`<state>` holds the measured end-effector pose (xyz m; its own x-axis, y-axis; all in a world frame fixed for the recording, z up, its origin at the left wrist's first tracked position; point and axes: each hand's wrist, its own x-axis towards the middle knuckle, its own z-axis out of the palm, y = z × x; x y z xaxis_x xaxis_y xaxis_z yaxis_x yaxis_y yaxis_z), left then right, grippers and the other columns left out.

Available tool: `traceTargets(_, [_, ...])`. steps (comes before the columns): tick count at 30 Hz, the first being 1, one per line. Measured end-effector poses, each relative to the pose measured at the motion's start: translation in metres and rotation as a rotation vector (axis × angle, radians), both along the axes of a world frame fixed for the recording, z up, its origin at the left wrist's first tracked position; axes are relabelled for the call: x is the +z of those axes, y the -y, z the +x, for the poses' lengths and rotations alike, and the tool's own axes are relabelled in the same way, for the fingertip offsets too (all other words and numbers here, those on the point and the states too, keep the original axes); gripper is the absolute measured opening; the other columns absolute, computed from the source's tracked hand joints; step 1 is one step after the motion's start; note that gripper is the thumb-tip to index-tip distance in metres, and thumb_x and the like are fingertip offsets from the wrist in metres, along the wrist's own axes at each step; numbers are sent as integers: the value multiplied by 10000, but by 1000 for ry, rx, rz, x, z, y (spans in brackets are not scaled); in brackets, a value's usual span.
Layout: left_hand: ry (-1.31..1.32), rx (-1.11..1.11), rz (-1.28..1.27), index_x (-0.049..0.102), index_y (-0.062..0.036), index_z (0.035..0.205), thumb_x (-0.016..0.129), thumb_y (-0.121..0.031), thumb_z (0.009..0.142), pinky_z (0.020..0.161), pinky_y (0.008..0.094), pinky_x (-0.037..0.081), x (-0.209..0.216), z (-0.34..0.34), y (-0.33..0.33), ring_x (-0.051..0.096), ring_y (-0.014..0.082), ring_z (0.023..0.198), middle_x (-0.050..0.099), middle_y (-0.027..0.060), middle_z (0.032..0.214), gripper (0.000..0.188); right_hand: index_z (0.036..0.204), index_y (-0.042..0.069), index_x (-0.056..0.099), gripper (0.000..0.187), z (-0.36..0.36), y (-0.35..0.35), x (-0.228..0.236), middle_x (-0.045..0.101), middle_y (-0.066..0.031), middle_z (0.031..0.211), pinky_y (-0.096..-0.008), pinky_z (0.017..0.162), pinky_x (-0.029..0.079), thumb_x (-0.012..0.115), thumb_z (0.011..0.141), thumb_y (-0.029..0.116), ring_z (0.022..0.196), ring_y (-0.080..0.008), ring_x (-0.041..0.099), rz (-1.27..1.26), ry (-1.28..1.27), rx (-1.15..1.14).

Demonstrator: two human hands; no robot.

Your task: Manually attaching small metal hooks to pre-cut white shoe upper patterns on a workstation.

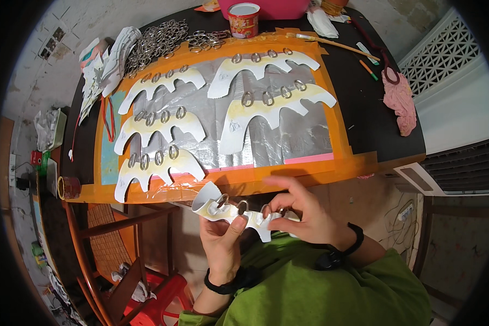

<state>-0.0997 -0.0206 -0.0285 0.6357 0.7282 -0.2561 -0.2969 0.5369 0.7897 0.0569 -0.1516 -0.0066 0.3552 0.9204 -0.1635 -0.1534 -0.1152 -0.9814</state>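
My left hand (221,239) holds a white scalloped cut-out piece (234,211) with metal oval rings set on it, thumb pressed on its middle. My right hand (304,209) grips the same piece at its right end, fingers bent over a ring. The piece is held below the table's near edge, above my green sleeve. On the silver sheet of the table (288,136) lie several similar white pieces with rings, such as one at the near left (155,168) and one at the right (271,108). A pile of loose metal rings (160,41) sits at the far left.
Orange tape frames the silver sheet (342,136). A paper cup (244,19) and a pink tub stand at the far edge. A pink cloth (401,103), a brush and pens lie at the right. A tape roll (69,187) sits at the near-left corner. A wooden chair and red stool stand below left.
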Motion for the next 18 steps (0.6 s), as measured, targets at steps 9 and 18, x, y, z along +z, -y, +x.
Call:
traceTargets(9, [-28, 44, 11, 516, -43, 1365, 769, 75, 900, 920, 335, 571, 4, -3, -6, 685, 172, 1047, 663, 78, 1227, 542, 1581, 50, 307, 720, 13, 15, -2, 658, -94, 1159, -266, 947, 511, 695, 980, -26, 1123, -115, 633, -17, -205, 8])
traceTargets(18, [-127, -116, 65, 460, -32, 1429, 846, 111, 775, 960, 349, 564, 11, -2, -4, 660, 206, 1115, 634, 88, 1230, 774, 1584, 78, 402, 759, 6, 11, -3, 633, -92, 1207, -281, 945, 505, 795, 935, 85, 1065, -131, 636, 84, -138, 132])
